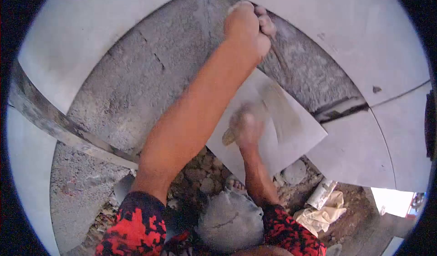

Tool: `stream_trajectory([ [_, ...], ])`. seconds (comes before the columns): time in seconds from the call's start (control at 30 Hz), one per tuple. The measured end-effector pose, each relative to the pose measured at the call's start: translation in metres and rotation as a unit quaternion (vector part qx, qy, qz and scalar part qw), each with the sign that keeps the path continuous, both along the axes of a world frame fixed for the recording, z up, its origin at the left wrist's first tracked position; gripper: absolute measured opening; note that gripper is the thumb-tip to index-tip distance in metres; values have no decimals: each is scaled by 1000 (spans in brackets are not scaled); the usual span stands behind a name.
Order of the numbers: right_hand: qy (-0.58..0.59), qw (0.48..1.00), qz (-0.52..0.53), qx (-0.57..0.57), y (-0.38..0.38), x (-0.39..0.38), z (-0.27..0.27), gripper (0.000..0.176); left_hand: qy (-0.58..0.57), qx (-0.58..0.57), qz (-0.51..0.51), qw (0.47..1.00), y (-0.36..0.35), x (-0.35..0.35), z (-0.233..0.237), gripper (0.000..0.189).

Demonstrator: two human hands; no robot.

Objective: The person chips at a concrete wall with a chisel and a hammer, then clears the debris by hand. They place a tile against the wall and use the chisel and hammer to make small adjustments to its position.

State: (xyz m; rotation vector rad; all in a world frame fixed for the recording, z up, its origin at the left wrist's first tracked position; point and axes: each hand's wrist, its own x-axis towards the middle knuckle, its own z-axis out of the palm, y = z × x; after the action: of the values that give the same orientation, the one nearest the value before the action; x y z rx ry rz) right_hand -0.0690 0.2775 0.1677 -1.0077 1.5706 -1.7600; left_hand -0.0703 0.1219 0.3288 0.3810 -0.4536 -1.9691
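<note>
Centre frame, the grey tile [293, 133] lies against rough cement [136, 83]; it is likely stiff, heavy and brittle with a slick face, so best gripped by opposite edges. The left hand [248, 28], top centre, is clenched in a fist; the blurred right hand [246, 128] seems closed on a tan handle [227, 138]

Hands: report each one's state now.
Left hand: closed in a fist against the mortar bed; contents hidden.
Right hand: blurred, closed on a tan handle over the tile.

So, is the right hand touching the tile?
Cannot tell. Head view: the right hand is blurred over the tile; no contact or gap shows.
</note>
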Motion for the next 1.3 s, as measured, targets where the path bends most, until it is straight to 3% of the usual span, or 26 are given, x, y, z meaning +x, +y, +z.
stream_trajectory([
  [0.03, 1, 1000, 6, -10, -4, 1, 4, 34, 6, 21, -8, 1000, -4, 4, 5, 5],
  [0.1, -200, 910, 78, -354, 16, 3, 2, 34, -15, 3, 12, 1000, -3, 10, -1, 5],
  [0.23, -174, 900, -67, -394, 12, 8, -11, 41, -16, -11, 32, 999, 1, 4, -2, 3],
  [0.3, 14, 998, -14, -57, 9, -3, -10, 45, -15, -6, 37, 999, 6, 1, 2, 2],
  [0.33, 14, 998, -16, -64, 13, -4, -4, 45, -18, 2, 49, 999, 5, 1, 4, 2],
  [0.4, -166, 965, 162, -125, 26, -5, 7, 52, -12, 2, 43, 999, 2, 0, 5, 3],
  [0.43, -168, 965, 163, -121, 21, -2, 5, 52, -10, 11, 35, 999, 3, 0, 3, 4],
  [0.5, -1, 996, -76, -47, 9, 4, -5, 50, -7, 13, 43, 999, 3, -2, 2, 5],
  [0.53, 2, 996, -77, -46, 11, -1, -12, 50, -3, 7, 48, 999, 3, -5, 3, 6],
  [0.63, 6, 998, -21, -63, 4, -17, -12, 42, -13, -4, 52, 999, 3, -9, 3, 8],
  [0.67, -104, 960, 130, -226, 10, -19, -10, 41, -18, 3, 50, 999, 6, -9, -1, 8],
  [0.7, -204, 858, 273, -383, 9, -21, -5, 40, -12, 1, 54, 998, 5, -10, 0, 9],
  [0.73, -203, 858, 274, -384, 4, -19, -6, 40, -4, -2, 58, 998, 4, -10, 2, 10],
  [0.77, -114, 960, 166, -194, 4, -12, -9, 40, -5, 4, 58, 998, 7, -11, 2, 10],
  [0.8, -15, 999, 46, 2, 1, -10, -12, 41, 13, 19, 58, 998, 7, -14, 5, 9],
  [0.83, -16, 999, 41, -1, 5, -10, -17, 41, 29, 32, 57, 997, 7, -16, 8, 9],
  [0.87, 184, 982, -19, -26, 12, -9, -24, 41, 26, 30, 55, 998, 8, -15, 8, 9],
  [0.9, 376, 922, -77, -53, 9, -8, -27, 40, 11, 13, 47, 999, 6, -12, 7, 9],
  [0.93, 374, 923, -74, -56, 5, -5, -14, 40, -2, 0, 42, 999, 3, -9, 6, 8],
  [0.97, 46, 958, 27, -282, 6, -2, -1, 38, -5, 2, 44, 999, 0, -7, 3, 8],
  [1.0, -292, 832, 116, -456, 11, 1, 7, 35, -11, -3, 44, 999, 1, -6, -2, 8],
  [1.03, -294, 834, 115, -453, 13, 0, 2, 35, -12, -12, 44, 999, 0, -5, -4, 8],
  [1.13, -117, 964, 62, -229, 21, -19, -23, 32, -46, -12, 64, 997, 1, -9, -3, 9],
  [1.23, -2, 997, 26, -75, 11, -17, -19, 29, -29, -26, 57, 998, 3, -6, -3, 10],
  [1.27, -151, 939, 101, -293, 9, -7, -2, 29, -33, -21, 56, 998, 4, -7, -4, 10],
  [1.3, -284, 804, 170, -493, 2, -3, 11, 28, -21, -21, 59, 998, 2, -9, -2, 10],
])
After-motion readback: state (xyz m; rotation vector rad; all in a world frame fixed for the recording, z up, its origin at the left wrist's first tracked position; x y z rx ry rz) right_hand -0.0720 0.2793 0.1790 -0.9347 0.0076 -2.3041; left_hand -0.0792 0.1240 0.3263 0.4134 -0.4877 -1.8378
